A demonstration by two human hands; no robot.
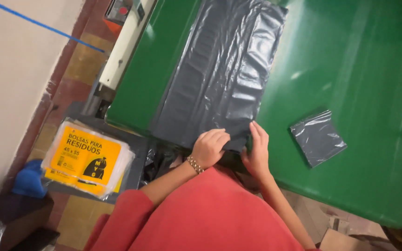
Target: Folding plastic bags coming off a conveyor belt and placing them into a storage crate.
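Green table (350, 69): your left hand (209, 148) and right hand (258, 151) pinch the limp, slippery grey bag (219, 69) at its six-o'clock edge; folded bag (318, 137) at three o'clock.

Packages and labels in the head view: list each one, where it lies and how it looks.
Stack of clear plastic packs: low surface left of the green table, flat and rectangular, with an orange-yellow label printed in black.
Folded grey bag: on the table, right of the right hand, small glossy square, no label showing.
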